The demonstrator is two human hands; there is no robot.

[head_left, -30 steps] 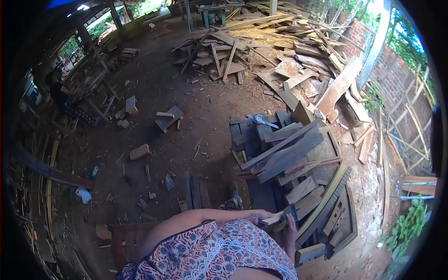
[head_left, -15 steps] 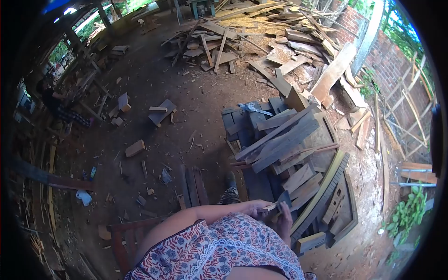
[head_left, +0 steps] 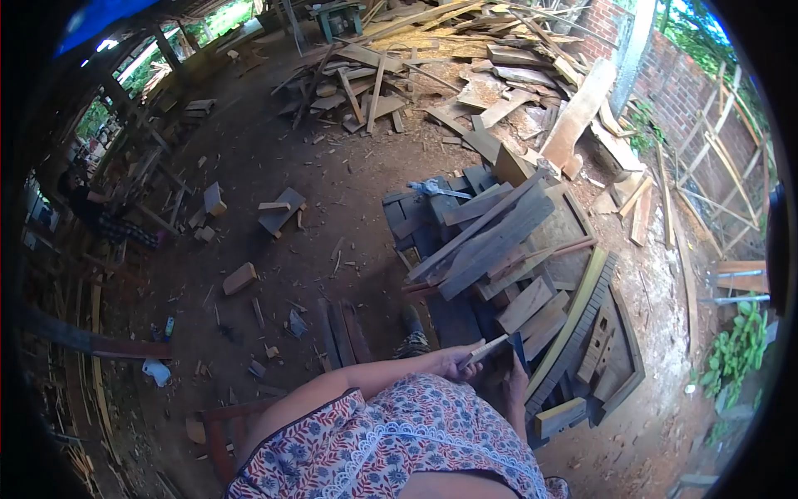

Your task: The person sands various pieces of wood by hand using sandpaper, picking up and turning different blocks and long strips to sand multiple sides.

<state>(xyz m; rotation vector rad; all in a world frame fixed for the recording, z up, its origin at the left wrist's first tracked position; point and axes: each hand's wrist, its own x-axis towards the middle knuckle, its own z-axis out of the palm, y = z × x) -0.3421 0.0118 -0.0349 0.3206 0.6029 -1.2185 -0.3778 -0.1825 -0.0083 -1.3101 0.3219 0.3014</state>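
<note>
evidently the left hand [head_left: 461, 363] grips the strip [head_left: 485, 349] near its lower end, likely to leave the far end free; the right hand [head_left: 516, 384] holds the dark sheet [head_left: 517, 344] close by that end, its exact finger grip too small to tell. the strip is just beyond the dress [head_left: 399, 449], probably for control near the body; planks [head_left: 501, 251] lie slantwise beyond, seemingly within reach

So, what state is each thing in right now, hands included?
Left hand: fingers closed on the wood strip
Wood strip: held, tilted
Right hand: raised at the dark flat piece, grip unclear
Dark flat piece: near upright
Dark boards: stacked loosely, slanting
Scrap pile: heaped untidily
White bag-like thing: crumpled, on the ground
</note>
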